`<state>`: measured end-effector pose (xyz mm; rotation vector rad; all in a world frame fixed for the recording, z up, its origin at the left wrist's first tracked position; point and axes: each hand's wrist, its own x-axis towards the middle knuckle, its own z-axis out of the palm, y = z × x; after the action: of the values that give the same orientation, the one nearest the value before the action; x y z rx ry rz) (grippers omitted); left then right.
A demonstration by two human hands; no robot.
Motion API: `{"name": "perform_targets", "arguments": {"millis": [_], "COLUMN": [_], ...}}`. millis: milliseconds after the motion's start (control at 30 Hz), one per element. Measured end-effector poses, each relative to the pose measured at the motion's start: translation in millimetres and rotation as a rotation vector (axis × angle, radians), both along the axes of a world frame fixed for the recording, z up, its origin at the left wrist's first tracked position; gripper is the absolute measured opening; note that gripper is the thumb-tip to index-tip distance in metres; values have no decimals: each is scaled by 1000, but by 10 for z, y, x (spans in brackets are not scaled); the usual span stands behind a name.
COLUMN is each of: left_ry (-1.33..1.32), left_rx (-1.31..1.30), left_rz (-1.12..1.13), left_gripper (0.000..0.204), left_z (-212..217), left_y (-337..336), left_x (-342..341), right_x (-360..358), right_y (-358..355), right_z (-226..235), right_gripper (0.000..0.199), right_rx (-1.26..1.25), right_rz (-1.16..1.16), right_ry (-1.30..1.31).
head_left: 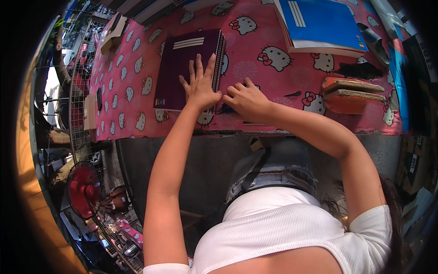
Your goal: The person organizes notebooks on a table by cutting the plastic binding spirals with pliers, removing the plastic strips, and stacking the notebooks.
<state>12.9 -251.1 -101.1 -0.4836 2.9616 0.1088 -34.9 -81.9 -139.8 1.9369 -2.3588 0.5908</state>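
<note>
purple notebook (177, 65) lies under spread fingers of the left hand (201, 91)

A: Carrier?
B: Counter (246, 71), one, under a pink covering printed with white cat faces.
A: Lying on it?
B: Purple rectangular spiral-bound notebook (175, 61), left of centre; blue-covered paper notebooks (321, 25), stacked, upper right; orange block-like pieces (346, 105), rough brown edges, below stack; small dark sliver (294, 94), near pieces.

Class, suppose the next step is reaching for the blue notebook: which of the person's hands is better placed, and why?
Probably the right hand: it is nearer the blue notebook and beside the purple notebook, while the left hand lies spread across the purple cover.
</note>
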Motion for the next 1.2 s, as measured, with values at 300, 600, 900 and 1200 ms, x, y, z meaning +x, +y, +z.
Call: {"name": "perform_targets", "arguments": {"millis": [300,600,900,1200], "left_ry": [2,373,101,73], "left_rx": [-28,891,1165,1532], "left_rz": [-5,82,723,811], "left_gripper": [113,103,63,46], "left_z": [22,124,-51,173], "left_y": [-43,-359,-2114,-1224], "left_x": [-30,133,735,853], "right_x": [-222,-40,-251,-1399], "right_y": [-310,123,-631,-1760], "right_z": [544,456,117,-61], "right_gripper": [48,61,92,71], "right_rx": [516,450,-270,26], "right_rz": [-114,-308,-704,-611], "right_ry": [-771,-97,-1444,-1181]}}
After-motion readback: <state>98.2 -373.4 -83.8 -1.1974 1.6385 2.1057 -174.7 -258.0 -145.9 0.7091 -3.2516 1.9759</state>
